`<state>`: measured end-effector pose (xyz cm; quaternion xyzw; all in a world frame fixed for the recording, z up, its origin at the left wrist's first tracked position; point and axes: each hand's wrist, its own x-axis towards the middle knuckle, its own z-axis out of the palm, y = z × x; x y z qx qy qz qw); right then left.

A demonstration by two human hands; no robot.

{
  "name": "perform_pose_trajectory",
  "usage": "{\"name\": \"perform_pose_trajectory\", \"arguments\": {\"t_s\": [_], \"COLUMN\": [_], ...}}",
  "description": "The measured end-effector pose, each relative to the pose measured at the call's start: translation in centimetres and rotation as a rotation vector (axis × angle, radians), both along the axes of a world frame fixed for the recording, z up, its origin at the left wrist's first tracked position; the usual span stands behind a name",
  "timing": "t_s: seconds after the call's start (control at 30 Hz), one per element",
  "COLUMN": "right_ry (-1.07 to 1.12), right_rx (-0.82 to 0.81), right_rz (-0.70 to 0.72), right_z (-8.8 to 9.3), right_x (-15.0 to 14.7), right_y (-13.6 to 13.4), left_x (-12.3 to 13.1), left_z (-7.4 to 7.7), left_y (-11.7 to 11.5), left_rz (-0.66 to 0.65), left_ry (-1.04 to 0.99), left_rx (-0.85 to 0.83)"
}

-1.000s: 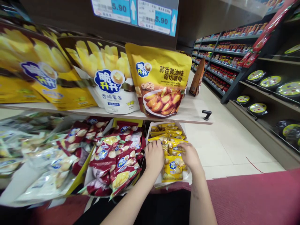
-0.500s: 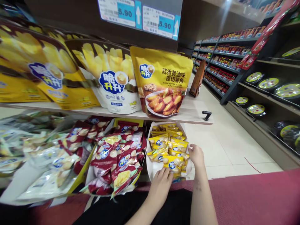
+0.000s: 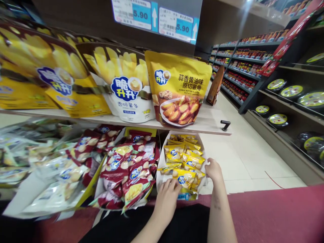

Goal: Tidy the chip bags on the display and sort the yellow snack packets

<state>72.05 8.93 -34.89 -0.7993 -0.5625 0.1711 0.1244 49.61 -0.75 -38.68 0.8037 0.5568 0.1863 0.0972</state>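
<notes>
A white open-topped box [image 3: 160,178] holds several small yellow snack packets [image 3: 192,161]. My left hand [image 3: 165,197] is at the box's front left, its fingers curled over the rim and touching the nearest packet. On the opposite side, my right hand [image 3: 214,168] pinches the right edge of the box between thumb and fingers. Part of a blue label shows at the box's front, below the packets. Directly left stands another box with dark red snack packets [image 3: 135,173], apart from my hands.
Above the boxes runs a shelf board [image 3: 212,127] with a black hook [image 3: 225,125] on its edge. Large stand-up pouches [image 3: 178,87] line it. White snack packets [image 3: 50,197] fill a box at left. Shelves of jars [image 3: 243,72] and round black packages [image 3: 277,118] stand to the right.
The front of the yellow-packet box has swung a little to the left, with my left hand on it. More of the blue front label shows. The view has shifted slightly.
</notes>
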Motion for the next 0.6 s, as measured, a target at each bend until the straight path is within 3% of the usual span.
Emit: {"name": "perform_pose_trajectory", "arguments": {"t_s": [0.1, 0.2, 0.3, 0.43, 0.5, 0.6], "right_ry": [-0.022, -0.083, 0.006, 0.018, -0.05, -0.061], "right_rx": [-0.008, 0.177, 0.355, 0.267, 0.199, 0.18], "right_rz": [0.015, 0.009, 0.203, 0.536, 0.555, 0.46], "right_z": [1.5, 3.4, 4.7, 3.8, 2.8, 1.8], "right_x": [-1.0, -2.7, -5.3, -9.5, -11.1, -12.0], "right_y": [-0.4, -1.2, -2.0, -2.6, -2.5, -1.7], "left_x": [0.4, 0.3, -0.7, -2.4, -2.9, -2.8], "left_z": [-0.7, -0.9, -0.5, -0.4, -0.6, -0.6], "left_y": [-0.9, -2.0, -2.9, -3.4, -3.1, -1.5], "left_rz": [0.026, 0.01, -0.007, 0.027, 0.006, -0.028], "left_ry": [-0.004, -0.078, -0.169, -0.207, -0.208, -0.232], "left_rx": [0.043, 0.123, 0.223, 0.253, 0.232, 0.188]}}
